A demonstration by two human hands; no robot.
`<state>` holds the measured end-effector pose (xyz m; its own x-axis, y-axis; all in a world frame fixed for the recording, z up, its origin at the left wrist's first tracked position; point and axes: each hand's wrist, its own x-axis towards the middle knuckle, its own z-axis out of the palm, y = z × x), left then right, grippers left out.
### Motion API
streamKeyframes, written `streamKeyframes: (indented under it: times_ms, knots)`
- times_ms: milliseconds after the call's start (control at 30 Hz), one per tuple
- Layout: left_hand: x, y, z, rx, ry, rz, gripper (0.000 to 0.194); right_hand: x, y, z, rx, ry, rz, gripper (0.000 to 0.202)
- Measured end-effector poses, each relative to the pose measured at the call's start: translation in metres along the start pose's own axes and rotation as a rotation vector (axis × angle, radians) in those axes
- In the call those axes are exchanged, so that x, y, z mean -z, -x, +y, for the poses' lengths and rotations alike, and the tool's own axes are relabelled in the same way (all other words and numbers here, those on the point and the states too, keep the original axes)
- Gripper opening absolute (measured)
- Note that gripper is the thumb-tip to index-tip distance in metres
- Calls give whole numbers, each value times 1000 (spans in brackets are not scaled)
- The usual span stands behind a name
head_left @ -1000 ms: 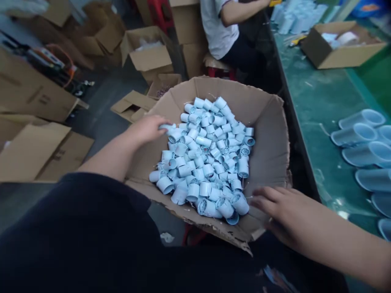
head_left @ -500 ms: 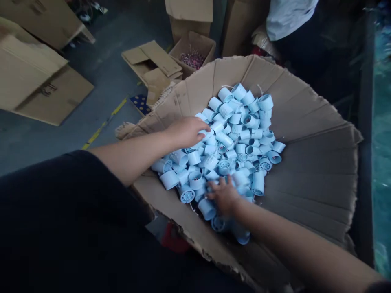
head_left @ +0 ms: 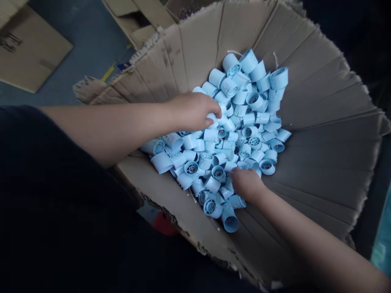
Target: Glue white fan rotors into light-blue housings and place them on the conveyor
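Many light blue plastic cylinders [head_left: 218, 173] lie heaped inside a large round cardboard container [head_left: 324, 162]. On the upper left of the heap, my left hand [head_left: 201, 112] has its thumb and fingers curled round a pale blue cylinder [head_left: 212, 120]. Lower and to the right, my right hand [head_left: 246, 183] rests against the heap with its fingers bent down among the cylinders; the fingertips and anything in them are hidden. Some cylinders show spoked inner ends, and thin white strands stick out at the edges of the pile.
The container has a ragged rim [head_left: 152, 40]. Beyond it at the upper left are a closed-looking cardboard box [head_left: 33, 49], an open carton [head_left: 143, 20] and a yellow floor line [head_left: 108, 72]. Something red [head_left: 165, 224] shows below the container's near side.
The view has come closer to the heap. My right hand has gone from spread fingers to bent ones and moved up and right over the pile. My left hand stays at the upper left part.
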<state>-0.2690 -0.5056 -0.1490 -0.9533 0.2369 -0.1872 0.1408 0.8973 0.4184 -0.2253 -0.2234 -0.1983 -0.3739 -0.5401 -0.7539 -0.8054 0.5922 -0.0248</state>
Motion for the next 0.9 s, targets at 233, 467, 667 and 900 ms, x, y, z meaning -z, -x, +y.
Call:
streamKeyframes:
  times_ms: [233,467,667,900]
  knots:
    - [0,1,13,34,-37,-100,34,3,-54,-30,48,66,192,37]
    - [6,4,12,2,-37,-99,36,-1,-67,-19,0,173,244,33]
    - [7,3,10,-102,-47,-28,35,38,-32,-1,-9,205,309,37]
    - [4,2,13,-121,3,-67,34,50,-18,-74,389,163,105,27]
